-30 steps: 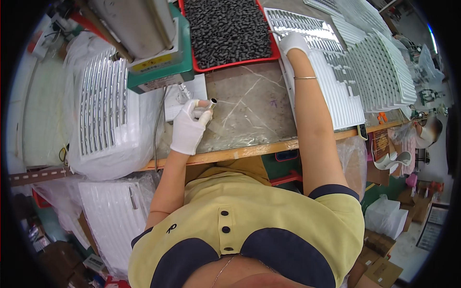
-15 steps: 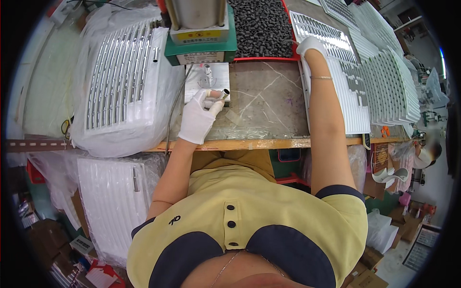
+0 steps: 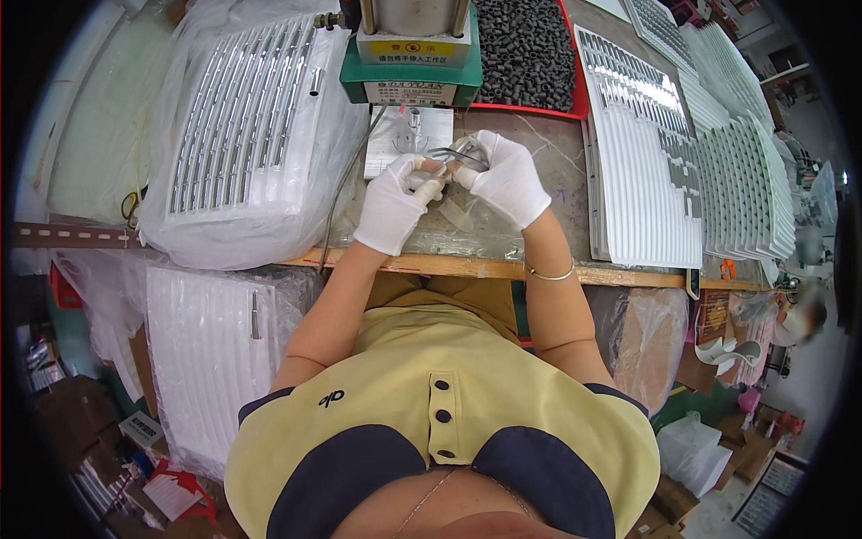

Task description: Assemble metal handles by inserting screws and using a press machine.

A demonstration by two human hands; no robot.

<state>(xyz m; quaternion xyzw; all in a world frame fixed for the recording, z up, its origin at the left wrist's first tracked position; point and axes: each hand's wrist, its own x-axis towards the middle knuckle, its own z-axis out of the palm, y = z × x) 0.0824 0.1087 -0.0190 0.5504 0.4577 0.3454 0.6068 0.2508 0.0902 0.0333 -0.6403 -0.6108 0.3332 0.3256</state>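
The person is standing at the near edge of the bench [image 3: 503, 260], both gloved hands meeting over the middle of its glass-topped surface. The left hand [image 3: 392, 205] is curling its fingers [image 3: 420, 172] around a small shiny metal part [image 3: 449, 157], thumb and forefinger pinching its near end. The right hand [image 3: 507, 180] is coming in from the other side, its fingertips [image 3: 469, 167] pressing together on the same part, so the piece is bridging the two hands just above the bench. A clear scrap is lying under the hands. Beyond them a white card [image 3: 409, 139] is resting against the green base of a press [image 3: 413, 54]. Toward the far edge a red tray [image 3: 575, 103] is holding dark tubes [image 3: 525, 49]. White grilles are stacking up at the right edge [image 3: 642, 180], and a bagged grille [image 3: 242, 126] is filling the left.
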